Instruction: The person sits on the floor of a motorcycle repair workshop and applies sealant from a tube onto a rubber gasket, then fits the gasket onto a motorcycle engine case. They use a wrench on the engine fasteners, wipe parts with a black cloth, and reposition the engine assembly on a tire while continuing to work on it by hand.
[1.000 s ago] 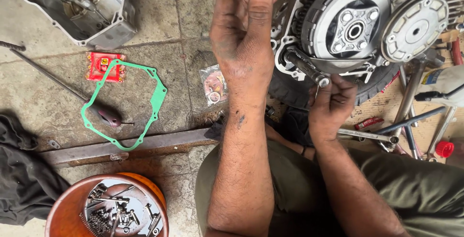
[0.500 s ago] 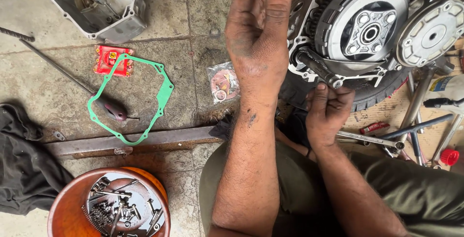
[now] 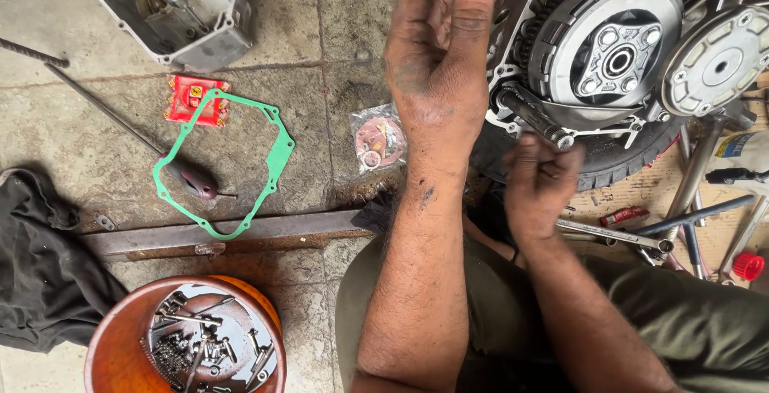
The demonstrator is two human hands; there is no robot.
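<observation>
An engine with its side cover off (image 3: 617,56) fills the upper right, showing a round clutch and gears. My left hand (image 3: 436,56) is raised beside its left edge, back toward the camera, thumb up and fingers curled out of sight. What they hold is hidden. My right hand (image 3: 541,189) sits lower, under the engine, with its fingertips pinched on the end of a ribbed steel shaft (image 3: 533,116) that sticks out of the case.
On the concrete floor lie a green gasket (image 3: 276,161), a red packet (image 3: 188,100), a small bag of washers (image 3: 378,138) and a flat steel bar (image 3: 240,233). The engine cover (image 3: 172,12) is top left. An orange bowl (image 3: 104,345) holds bolts. Wrenches (image 3: 617,237) lie at right, a dark cloth (image 3: 40,265) at left.
The view has drifted, so the engine sits a little higher and further right. My right hand's fingers, spread half a second ago, have closed on the shaft's end. My left hand stays raised.
</observation>
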